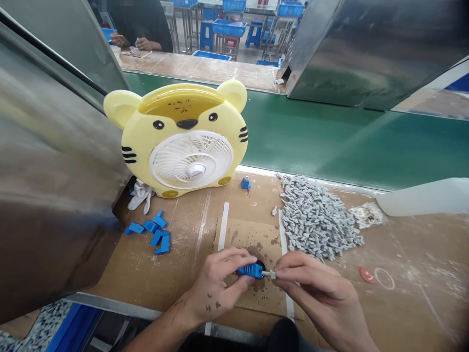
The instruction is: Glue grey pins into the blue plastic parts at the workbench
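Note:
My left hand (223, 276) pinches a blue plastic housing (251, 270) between thumb and fingers, low over the taped cardboard pad. From the right, my right hand (315, 286) grips a small grey plastic piece (270, 275) by its end. The grey piece's thin tip meets the open right end of the blue housing; how deep it sits I cannot tell. Just behind the housing is a dark round spot (261, 264) on the pad, partly covered. A large heap of similar grey pieces (318, 217) lies beyond my right hand, and several loose blue housings (157, 234) lie to the left.
A yellow animal-faced fan (186, 142) stands at the back left, near a white glove (141, 195). Behind runs a green conveyor belt (330, 142). One blue part (245, 183) lies near the belt edge. Metal panels (54, 171) rise at the left. Across the belt sits another person (142, 24).

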Motion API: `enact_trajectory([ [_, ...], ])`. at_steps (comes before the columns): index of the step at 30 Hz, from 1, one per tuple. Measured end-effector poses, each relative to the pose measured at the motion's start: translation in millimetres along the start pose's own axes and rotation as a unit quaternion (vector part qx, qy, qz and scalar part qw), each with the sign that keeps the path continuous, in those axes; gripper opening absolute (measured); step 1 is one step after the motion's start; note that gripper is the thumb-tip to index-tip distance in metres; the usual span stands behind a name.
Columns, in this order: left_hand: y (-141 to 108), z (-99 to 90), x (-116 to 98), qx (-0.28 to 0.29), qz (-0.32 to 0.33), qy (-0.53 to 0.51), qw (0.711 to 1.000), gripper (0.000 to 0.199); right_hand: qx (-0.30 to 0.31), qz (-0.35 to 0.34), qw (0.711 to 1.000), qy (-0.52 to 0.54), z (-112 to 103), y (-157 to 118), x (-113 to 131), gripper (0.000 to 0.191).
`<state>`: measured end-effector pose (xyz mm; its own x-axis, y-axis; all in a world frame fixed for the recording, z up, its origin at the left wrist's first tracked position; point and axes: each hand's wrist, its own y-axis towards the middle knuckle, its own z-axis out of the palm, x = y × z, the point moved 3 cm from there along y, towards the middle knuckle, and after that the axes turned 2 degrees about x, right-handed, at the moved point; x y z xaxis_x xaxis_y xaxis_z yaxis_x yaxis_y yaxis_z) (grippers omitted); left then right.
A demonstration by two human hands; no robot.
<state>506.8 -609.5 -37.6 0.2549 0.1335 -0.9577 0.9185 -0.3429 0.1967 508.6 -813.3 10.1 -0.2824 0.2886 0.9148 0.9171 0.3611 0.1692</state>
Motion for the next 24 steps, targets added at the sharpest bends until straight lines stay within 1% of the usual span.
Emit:
enact_trajectory([
  [5,4,0.7,-10,0.011,0.014,0.006,1.000,0.029,0.033,-0.017,0.999,-0.033,3,4,2,0.024],
  [10,9,-2.7,-21,0.034,0.038,0.014,0.999,0.027,0.038,-0.032,0.998,-0.027,3,5,4,0.027],
  [13,16,-3.9,-20,0.051,0.039,0.029,0.998,0.027,0.023,-0.034,0.999,-0.032,5,10,1,0.023],
  [16,30,-8.1,-12,0.075,0.007,0.066,0.995,0.028,0.022,-0.029,0.999,-0.038,3,25,-8,0.013],
  [17,35,-12.6,-10,0.081,-0.007,0.095,0.992,0.034,0.025,-0.024,0.998,-0.050,0,33,-12,0.011],
  [18,38,-19.6,-7,0.082,-0.022,0.137,0.987,0.044,0.026,-0.020,0.997,-0.072,-5,43,-17,0.013],
  [19,39,-29.6,-5,0.077,-0.034,0.189,0.978,0.054,0.021,-0.016,0.994,-0.103,-11,56,-22,0.016],
  [20,38,-42.3,-4,0.067,-0.044,0.247,0.966,0.060,0.013,-0.014,0.990,-0.143,-19,70,-28,0.018],
  [21,33,-57.2,-2,0.055,-0.052,0.308,0.948,0.060,0.003,-0.014,0.982,-0.191,-27,85,-33,0.019],
  [22,25,-73.4,-1,0.041,-0.057,0.369,0.927,0.055,-0.005,-0.015,0.971,-0.238,-34,102,-39,0.019],
  [24,2,-105.3,6,0.028,-0.059,0.478,0.876,0.042,-0.001,-0.013,0.946,-0.324,-44,134,-53,0.017],
])
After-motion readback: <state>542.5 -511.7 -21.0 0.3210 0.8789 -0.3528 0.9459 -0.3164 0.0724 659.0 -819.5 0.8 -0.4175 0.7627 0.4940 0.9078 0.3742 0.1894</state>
